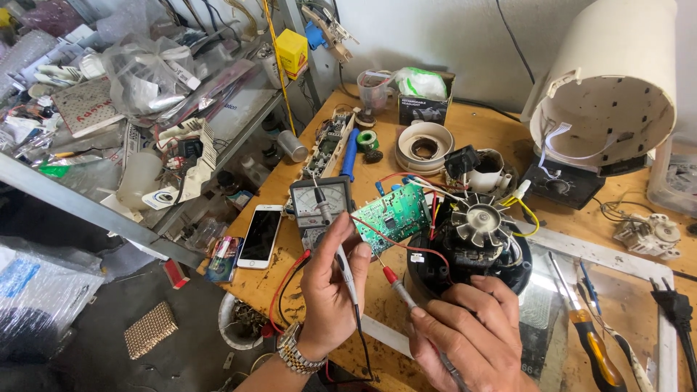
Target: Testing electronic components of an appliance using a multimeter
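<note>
My left hand [332, 284] pinches a black-tipped meter probe [325, 210] whose tip rests on the face of an analog multimeter [320, 202]. A metal watch sits on that wrist. My right hand [472, 328] holds a red-tipped probe [396, 283] pointing up and left, while its fingers rest against the black motor housing [468, 254] with a grey fan wheel [479, 219] on top. A green circuit board [392, 212] lies between the meter and the motor, joined by red wires.
A white phone [260, 236] lies at the bench's left edge. A cream appliance shell [610, 83] stands at the back right. An orange-handled screwdriver [592, 341] and a black plug [675, 308] lie at the right. Cluttered metal shelves [131, 109] fill the left.
</note>
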